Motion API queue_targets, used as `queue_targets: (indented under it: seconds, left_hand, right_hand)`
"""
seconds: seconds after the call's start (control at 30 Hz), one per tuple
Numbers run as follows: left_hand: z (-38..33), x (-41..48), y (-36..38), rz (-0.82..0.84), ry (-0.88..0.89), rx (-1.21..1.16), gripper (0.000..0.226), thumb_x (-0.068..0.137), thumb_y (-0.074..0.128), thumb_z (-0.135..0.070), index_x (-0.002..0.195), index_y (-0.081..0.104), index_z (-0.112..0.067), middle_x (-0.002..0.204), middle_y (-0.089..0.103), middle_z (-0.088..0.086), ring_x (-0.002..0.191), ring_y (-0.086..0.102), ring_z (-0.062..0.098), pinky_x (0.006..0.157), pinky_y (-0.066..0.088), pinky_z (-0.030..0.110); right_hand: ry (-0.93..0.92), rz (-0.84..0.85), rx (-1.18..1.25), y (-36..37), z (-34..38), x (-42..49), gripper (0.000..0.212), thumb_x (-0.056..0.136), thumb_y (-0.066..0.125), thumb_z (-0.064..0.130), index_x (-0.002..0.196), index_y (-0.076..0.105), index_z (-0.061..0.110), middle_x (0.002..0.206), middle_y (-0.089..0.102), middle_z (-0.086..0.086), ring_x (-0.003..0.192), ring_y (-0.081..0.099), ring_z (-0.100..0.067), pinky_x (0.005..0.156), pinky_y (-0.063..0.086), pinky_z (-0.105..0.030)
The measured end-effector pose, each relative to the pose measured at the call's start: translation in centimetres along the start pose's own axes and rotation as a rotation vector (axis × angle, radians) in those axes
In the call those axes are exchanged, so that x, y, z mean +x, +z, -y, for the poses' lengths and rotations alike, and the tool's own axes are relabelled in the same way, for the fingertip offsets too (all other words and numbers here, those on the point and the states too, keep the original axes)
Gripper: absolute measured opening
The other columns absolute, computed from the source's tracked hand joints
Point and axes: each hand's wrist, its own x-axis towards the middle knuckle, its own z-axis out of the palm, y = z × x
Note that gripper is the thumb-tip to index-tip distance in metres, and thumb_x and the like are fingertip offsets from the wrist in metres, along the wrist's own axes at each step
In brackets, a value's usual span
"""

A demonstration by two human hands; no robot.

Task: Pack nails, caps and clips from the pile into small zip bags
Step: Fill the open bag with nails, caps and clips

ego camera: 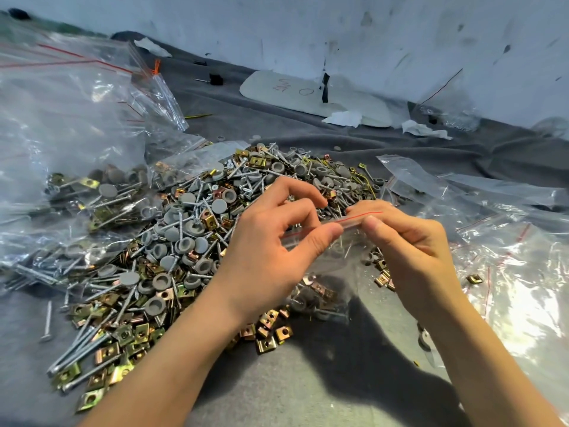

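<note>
Your left hand [271, 241] and right hand [409, 241] each pinch the zip strip of 1 small zip bag [326, 272] beside the pile [191, 229].

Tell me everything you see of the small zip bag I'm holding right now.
The small zip bag is clear thin plastic with a red line along its zip strip. The left hand and right hand pinch that top edge; it hangs by the pile, holding grey caps and brass clips.

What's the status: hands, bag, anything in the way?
Top strip of small zip bag pinched by left hand and right hand. Caps and clips inside. Loose pile just behind, not blocking.
</note>
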Motion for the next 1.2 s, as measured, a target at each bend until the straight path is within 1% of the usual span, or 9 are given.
queue_targets:
  seconds: [0.13,0.33,0.53,0.67,0.77,0.87,1.03,1.13,1.2]
  left_hand:
    - [0.0,0.1,-0.1,0.004,-0.001,-0.034,0.029,0.087,0.064,-0.027,0.062,0.054,-0.018,0.104,0.061,-0.005,0.09,0.063,0.012,0.083,0.048,0.027]
    - [0.2,0.2,-0.6,-0.013,-0.003,-0.175,0.029,0.087,0.064,-0.023,0.06,0.053,-0.022,0.097,0.061,-0.012,0.089,0.06,0.013,0.079,0.043,0.017]
    - [0.0,-0.1,-0.7,-0.066,-0.048,-0.445,0.036,0.079,0.07,-0.034,0.055,0.049,-0.019,0.087,0.059,-0.014,0.083,0.057,0.006,0.078,0.046,0.021]
    - [-0.3,-0.3,-0.7,0.055,-0.176,-0.585,0.023,0.076,0.078,-0.034,0.077,0.059,-0.021,0.104,0.071,-0.007,0.094,0.069,0.008,0.079,0.053,0.022]
    - [-0.4,-0.9,-0.6,0.07,-0.183,-0.384,0.01,0.09,0.064,-0.01,0.098,0.069,-0.006,0.105,0.072,0.009,0.096,0.069,0.02,0.088,0.055,0.03]
    - [-1.9,-1.9,-2.3,-0.015,-0.069,-0.344,0.024,0.094,0.05,-0.018,0.094,0.068,-0.002,0.094,0.07,0.01,0.087,0.069,0.021,0.081,0.056,0.03]
    - [-2.6,-2.5,-9.7,-0.315,-0.117,-0.253,0.018,0.091,0.049,-0.033,0.088,0.064,-0.023,0.079,0.071,-0.004,0.067,0.068,0.006,0.061,0.053,0.016]
    - [-0.8,-1.5,-14.9,-0.502,-0.206,-0.057,0.017,0.099,0.05,-0.024,0.089,0.063,-0.021,0.068,0.067,-0.008,0.058,0.061,0.001,0.054,0.048,0.014]
    - [1.1,-0.5,-17.6,-0.566,-0.268,0.141,0.014,0.102,0.049,-0.021,0.103,0.062,-0.015,0.082,0.067,-0.001,0.065,0.061,0.003,0.06,0.048,0.019]
  right_hand:
    - [0.021,-0.011,0.012,-0.3,-0.2,0.1,0.02,0.086,0.058,0.029,0.089,0.077,0.023,0.09,0.068,0.001,0.091,0.056,-0.023,0.077,0.042,-0.03]
    - [0.065,-0.085,0.048,-0.7,0.0,0.1,0.027,0.084,0.056,0.028,0.088,0.073,0.007,0.09,0.064,-0.016,0.084,0.056,-0.026,0.071,0.041,-0.034]
    - [0.043,-0.082,-0.067,-0.1,0.0,-0.1,0.025,0.09,0.052,0.029,0.093,0.074,0.016,0.09,0.068,-0.014,0.086,0.059,-0.038,0.072,0.045,-0.046]
    - [-0.056,-0.118,-0.085,0.8,1.4,0.4,0.02,0.093,0.054,0.035,0.089,0.074,0.029,0.083,0.07,0.009,0.079,0.063,-0.01,0.072,0.047,-0.02]
    - [-0.135,-0.145,-0.032,1.8,3.1,0.7,0.027,0.091,0.054,0.047,0.089,0.072,0.027,0.079,0.069,0.007,0.078,0.064,-0.013,0.077,0.049,-0.025]
    - [-0.163,-0.112,-0.004,3.1,5.0,0.6,0.03,0.093,0.053,0.048,0.096,0.07,0.023,0.079,0.07,0.001,0.078,0.065,-0.023,0.079,0.051,-0.04]
    - [-0.14,-0.175,0.108,3.6,7.9,0.3,0.023,0.093,0.054,0.038,0.098,0.073,0.024,0.081,0.071,0.002,0.081,0.067,-0.019,0.079,0.055,-0.029]
    - [-0.024,-0.204,0.027,2.7,8.1,-0.2,0.02,0.092,0.056,0.031,0.093,0.074,0.023,0.082,0.072,0.0,0.079,0.068,-0.015,0.075,0.055,-0.021]
    - [0.099,-0.242,-0.125,1.6,7.0,-0.2,0.017,0.093,0.057,0.026,0.091,0.073,0.021,0.078,0.073,0.003,0.075,0.067,-0.012,0.068,0.055,-0.019]
